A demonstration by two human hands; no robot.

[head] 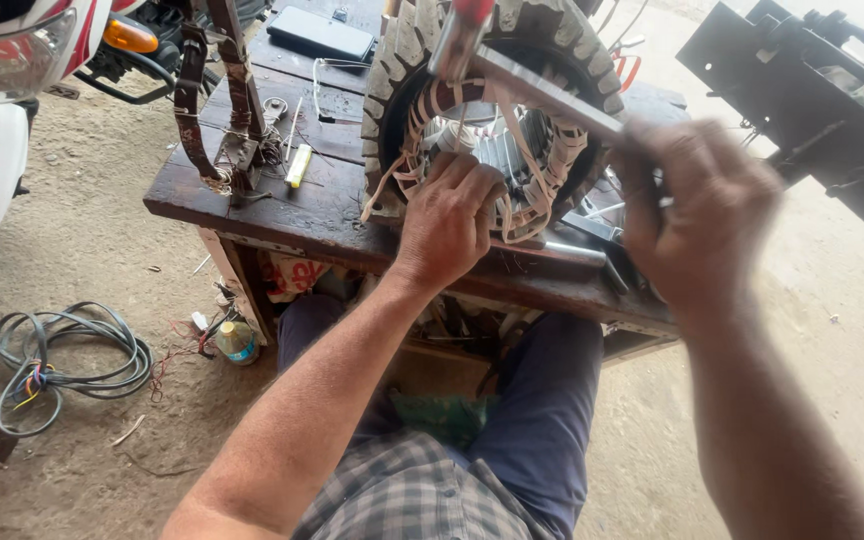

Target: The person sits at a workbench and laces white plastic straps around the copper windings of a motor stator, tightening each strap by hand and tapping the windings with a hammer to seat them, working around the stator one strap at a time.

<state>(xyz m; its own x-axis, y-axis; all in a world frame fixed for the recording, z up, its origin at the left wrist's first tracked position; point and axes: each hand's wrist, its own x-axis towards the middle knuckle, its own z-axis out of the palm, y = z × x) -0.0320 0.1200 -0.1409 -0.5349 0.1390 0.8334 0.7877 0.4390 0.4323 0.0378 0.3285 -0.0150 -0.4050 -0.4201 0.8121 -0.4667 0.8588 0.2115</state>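
Grey cable (72, 365) lies coiled on the dirt floor at far left, a small bottle (237, 342) just by the bench leg. On the dark wooden workbench (282, 200) a yellow tool (298, 165) rests near a rusty metal bracket (222, 100). Centre now: the left hand (449, 215) presses on the motor stator (497, 130), fingers curled over the pale windings inside its ribbed casing, which stands upright on the bench. Right hand (697, 215), blurred, is closed round the handle of a hammer (532, 85) angled up over the stator's top.
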